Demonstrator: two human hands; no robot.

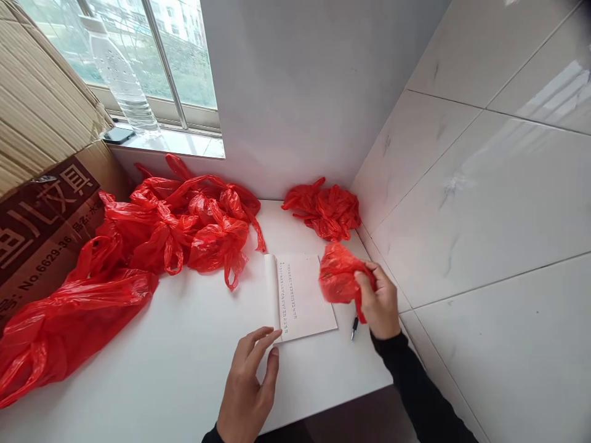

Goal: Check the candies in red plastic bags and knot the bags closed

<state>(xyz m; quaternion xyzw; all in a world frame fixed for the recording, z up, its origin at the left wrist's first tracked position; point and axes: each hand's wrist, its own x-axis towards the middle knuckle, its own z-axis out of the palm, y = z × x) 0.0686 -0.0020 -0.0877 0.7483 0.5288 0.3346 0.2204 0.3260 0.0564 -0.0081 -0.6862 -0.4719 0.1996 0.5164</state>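
Observation:
Pinched in my right hand (381, 301) is a red plastic bag (340, 274), bunched up and held above the right side of an open notepad (311, 298). Columns of small handwritten marks run down the notepad's left part. My left hand (252, 381) has its fingers apart and holds nothing; its index fingertip is at the pad's lower left corner. A pen (354, 328) lies right of the pad, partly hidden by the bag. Behind the pad sits a small heap of red plastic bags (325, 209).
A bigger pile of knotted red bags (175, 221) spreads over the left of the white table (184, 357). At far left stands a cardboard box (46, 227). On the windowsill are a clear bottle (120, 74) and a phone (119, 135). A tiled wall (484, 215) borders the right.

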